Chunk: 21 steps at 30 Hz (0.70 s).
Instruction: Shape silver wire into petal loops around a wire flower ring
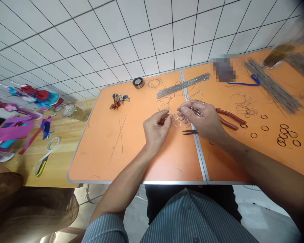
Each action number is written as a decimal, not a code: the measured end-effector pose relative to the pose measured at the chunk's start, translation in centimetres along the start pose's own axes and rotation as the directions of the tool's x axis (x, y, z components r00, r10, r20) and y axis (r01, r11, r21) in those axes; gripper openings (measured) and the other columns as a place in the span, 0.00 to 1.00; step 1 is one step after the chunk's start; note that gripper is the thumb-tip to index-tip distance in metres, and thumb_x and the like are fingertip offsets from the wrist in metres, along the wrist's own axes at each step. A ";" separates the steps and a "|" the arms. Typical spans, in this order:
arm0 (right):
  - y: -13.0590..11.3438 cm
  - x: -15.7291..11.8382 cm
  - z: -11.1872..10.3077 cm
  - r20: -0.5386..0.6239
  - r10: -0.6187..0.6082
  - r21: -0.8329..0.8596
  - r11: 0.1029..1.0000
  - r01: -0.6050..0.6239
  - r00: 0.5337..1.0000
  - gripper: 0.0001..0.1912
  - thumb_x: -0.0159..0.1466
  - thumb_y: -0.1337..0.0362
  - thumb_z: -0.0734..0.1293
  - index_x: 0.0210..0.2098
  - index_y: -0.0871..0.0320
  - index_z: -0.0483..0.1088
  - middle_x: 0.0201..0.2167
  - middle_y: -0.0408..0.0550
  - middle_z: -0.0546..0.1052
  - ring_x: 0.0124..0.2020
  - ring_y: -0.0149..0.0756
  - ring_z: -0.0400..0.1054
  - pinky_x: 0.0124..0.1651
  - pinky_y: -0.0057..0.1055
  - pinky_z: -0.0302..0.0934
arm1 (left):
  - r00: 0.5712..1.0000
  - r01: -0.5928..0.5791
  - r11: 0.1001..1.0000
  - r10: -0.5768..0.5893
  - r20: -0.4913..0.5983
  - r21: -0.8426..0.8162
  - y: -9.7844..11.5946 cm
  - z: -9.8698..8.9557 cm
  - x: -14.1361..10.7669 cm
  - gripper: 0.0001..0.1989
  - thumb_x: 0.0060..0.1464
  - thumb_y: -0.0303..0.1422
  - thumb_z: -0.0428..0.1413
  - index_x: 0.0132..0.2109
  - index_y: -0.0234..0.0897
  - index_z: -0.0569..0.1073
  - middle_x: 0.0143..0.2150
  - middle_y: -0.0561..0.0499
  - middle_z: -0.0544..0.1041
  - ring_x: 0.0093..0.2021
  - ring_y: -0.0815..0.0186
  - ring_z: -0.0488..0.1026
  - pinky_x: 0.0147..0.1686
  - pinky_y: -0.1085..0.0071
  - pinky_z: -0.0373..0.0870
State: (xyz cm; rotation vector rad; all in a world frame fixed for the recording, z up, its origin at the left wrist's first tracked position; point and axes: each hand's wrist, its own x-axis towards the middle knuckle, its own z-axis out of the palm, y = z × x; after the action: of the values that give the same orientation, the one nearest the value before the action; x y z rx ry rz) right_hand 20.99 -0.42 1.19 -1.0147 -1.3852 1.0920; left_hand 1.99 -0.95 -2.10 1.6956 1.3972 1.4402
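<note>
Over the orange table, a ring of thin looped wire hangs between my two hands. My left hand pinches its lower left edge between thumb and fingers. On the ring's right side, the fingers of my right hand are closed around some of the wire loops. Just below my right hand lie the dark jaws of some pliers, their red handles emerging to its right. A bundle of straight wires lies behind the ring.
Keys and a tape roll lie toward the back left. Small dark rings, a wire tangle and more straight wires are on the right. A jar and ribbons occupy the wooden table.
</note>
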 end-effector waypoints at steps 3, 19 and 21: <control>-0.1 0.0 0.0 0.007 0.001 0.006 1.000 -0.001 1.000 0.12 0.70 0.52 0.76 0.39 0.54 0.82 0.37 0.48 0.84 0.35 0.36 0.78 0.36 0.32 0.75 | 0.999 0.008 1.000 -0.008 0.035 -0.014 0.1 -0.1 0.2 0.11 0.67 0.40 0.67 0.52 0.41 0.87 0.42 0.47 0.88 0.35 0.64 0.80 0.39 0.66 0.76; -0.2 0.0 0.1 0.017 0.011 0.038 0.999 -0.012 1.000 0.09 0.70 0.55 0.76 0.38 0.53 0.83 0.36 0.47 0.83 0.35 0.35 0.77 0.36 0.32 0.75 | 0.998 -0.062 0.998 0.061 -0.024 -0.017 0.5 0.0 0.1 0.07 0.66 0.36 0.67 0.47 0.39 0.87 0.39 0.48 0.88 0.35 0.65 0.81 0.38 0.67 0.78; -0.2 0.0 0.1 0.015 0.001 0.040 0.999 -0.001 1.000 0.08 0.71 0.57 0.76 0.38 0.53 0.83 0.36 0.47 0.83 0.34 0.35 0.77 0.36 0.31 0.74 | 0.996 -0.086 0.996 0.086 -0.030 -0.015 0.5 0.0 0.1 0.07 0.66 0.35 0.67 0.47 0.38 0.87 0.39 0.48 0.88 0.34 0.66 0.81 0.37 0.68 0.77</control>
State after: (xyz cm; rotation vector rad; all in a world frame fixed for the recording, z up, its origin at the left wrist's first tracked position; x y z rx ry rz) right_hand 20.90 -0.48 1.38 -0.9804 -1.3698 1.1259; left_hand 2.16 -1.05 -1.62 1.7503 1.3387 1.5242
